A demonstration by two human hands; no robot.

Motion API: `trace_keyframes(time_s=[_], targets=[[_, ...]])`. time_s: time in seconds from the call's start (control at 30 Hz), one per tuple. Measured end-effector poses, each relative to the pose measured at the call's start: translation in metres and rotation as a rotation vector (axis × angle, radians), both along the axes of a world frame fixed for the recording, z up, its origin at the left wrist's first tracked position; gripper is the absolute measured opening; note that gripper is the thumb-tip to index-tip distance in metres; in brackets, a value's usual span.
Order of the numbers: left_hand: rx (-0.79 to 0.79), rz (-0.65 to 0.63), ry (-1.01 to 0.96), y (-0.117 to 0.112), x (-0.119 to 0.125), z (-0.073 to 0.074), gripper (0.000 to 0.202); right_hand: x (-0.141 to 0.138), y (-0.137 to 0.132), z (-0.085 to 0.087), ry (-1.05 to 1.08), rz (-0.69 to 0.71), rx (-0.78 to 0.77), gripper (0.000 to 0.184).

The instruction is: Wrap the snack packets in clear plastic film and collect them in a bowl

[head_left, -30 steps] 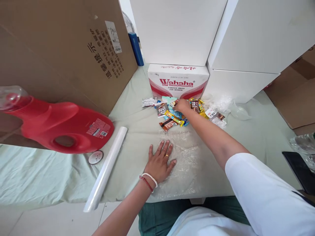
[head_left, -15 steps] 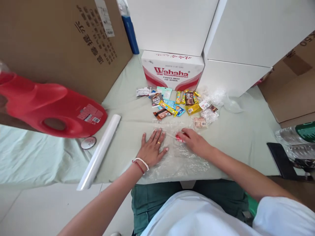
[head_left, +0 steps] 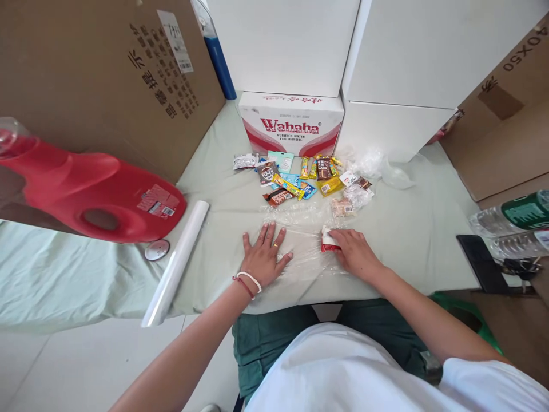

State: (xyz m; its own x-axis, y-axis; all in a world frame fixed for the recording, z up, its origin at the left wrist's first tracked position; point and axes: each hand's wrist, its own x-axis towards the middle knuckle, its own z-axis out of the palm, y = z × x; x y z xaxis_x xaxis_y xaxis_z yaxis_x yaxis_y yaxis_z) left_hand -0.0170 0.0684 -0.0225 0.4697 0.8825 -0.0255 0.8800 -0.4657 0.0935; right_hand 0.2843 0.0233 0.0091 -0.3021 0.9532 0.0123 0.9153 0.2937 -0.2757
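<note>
My left hand [head_left: 263,257] lies flat with fingers spread on a sheet of clear plastic film [head_left: 302,246], pressing it against the cloth-covered table. To its right, my right hand [head_left: 355,252] grips a small red and white snack packet [head_left: 329,239], which rests on the film. Stretch lines run through the film between the two hands. Just beyond the packet lies a pale clear-wrapped snack [head_left: 342,208]. Farther back is a pile of small packaged snacks, among them a yellow packet [head_left: 288,186], a brown cocoa packet [head_left: 324,168] and a brown-wrapped bar [head_left: 278,197].
A white roll of film [head_left: 175,263] lies at left beside a big red detergent bottle [head_left: 103,197] and a round lid [head_left: 156,249]. A Wahaha carton [head_left: 294,126] stands at the back. Crumpled clear plastic [head_left: 394,171], bottles [head_left: 525,212] and a black phone [head_left: 480,263] are at right.
My right hand has moved to the right with the packet, which now shows more of its white side. The film between my hands looks more stretched. My left hand stays flat in place.
</note>
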Motion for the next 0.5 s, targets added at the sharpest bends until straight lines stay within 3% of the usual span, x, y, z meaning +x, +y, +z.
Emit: trace_keyframes(time_s=[0.17,0.33,0.5], targets=[[-0.004,-0.003,-0.002,-0.003,0.001,0.000,0.076,0.026,0.016,0.025,0.077,-0.152,0.020,0.051],[-0.003,-0.014,-0.009,-0.004,0.002,0.003,0.075,-0.006,0.046,0.060,0.189,0.147,0.067,0.053],[0.002,-0.013,-0.016,-0.005,0.002,0.006,0.080,-0.055,0.065,0.060,-0.004,0.293,-0.098,0.054]])
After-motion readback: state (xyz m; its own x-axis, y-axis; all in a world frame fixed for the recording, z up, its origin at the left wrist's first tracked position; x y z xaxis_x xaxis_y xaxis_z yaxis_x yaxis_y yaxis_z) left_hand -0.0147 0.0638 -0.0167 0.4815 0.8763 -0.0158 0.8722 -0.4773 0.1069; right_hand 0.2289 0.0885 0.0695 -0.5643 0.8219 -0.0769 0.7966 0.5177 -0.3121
